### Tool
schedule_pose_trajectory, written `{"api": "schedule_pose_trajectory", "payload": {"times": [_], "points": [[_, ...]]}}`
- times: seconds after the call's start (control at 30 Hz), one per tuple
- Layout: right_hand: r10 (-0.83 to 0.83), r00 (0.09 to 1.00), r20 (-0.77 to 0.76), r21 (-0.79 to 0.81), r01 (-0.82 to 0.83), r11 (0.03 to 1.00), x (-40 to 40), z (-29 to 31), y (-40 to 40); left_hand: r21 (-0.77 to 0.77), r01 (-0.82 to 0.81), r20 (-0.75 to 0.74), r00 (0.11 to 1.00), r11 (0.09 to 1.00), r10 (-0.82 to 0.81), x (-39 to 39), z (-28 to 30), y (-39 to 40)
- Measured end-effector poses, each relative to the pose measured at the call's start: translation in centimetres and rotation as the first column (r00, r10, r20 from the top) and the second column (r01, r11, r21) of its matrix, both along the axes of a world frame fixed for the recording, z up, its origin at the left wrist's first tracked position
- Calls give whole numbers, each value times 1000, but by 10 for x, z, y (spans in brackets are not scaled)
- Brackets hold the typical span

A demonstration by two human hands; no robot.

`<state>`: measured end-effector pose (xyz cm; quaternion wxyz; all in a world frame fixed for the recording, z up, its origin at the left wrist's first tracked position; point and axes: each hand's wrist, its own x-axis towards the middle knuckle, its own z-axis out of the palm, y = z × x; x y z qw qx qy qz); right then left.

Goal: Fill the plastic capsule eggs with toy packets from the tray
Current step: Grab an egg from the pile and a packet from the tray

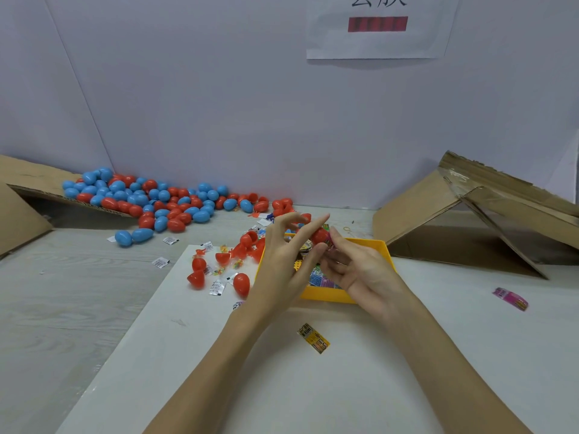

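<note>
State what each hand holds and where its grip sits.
Left hand pinches a red capsule egg by its lower side. Right hand pinches a pink toy packet at the egg's edge, above the yellow tray.

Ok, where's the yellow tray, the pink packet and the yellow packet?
yellow tray (pixel 380 247): head view, far right corner of rim.
pink packet (pixel 510 298): head view, middle of wrapper.
yellow packet (pixel 313 338): head view, middle of wrapper.

wall sign cropped at top, tray contents mostly hidden
</note>
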<state>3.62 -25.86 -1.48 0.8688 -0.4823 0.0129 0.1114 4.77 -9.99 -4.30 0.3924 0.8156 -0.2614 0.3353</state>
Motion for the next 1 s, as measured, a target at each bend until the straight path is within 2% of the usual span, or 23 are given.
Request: {"api": "schedule_pose_trajectory", "payload": {"times": [0.17,0.5,0.77,0.9,1.0], "points": [[71,995,-68,77,-66,995,-2,1,7,-58,114,-39,992,992,-117,-2,-1,-1],[111,980,-162,160,-85,984,-7,4,10,-75,113,-4,994,991,-113,-3,0,0],[110,984,-138,177,-84,981,-7,4,9,-94,94,-10,995,991,-96,-3,0,1],[49,998,-35,76,-46,996,-6,1,10,-151,147,-95,982,978,-163,-4,2,-1],[-65,986,150,-158,89,983,-8,-3,12,-124,121,-134,981,985,-137,-3,2,-1]]}}
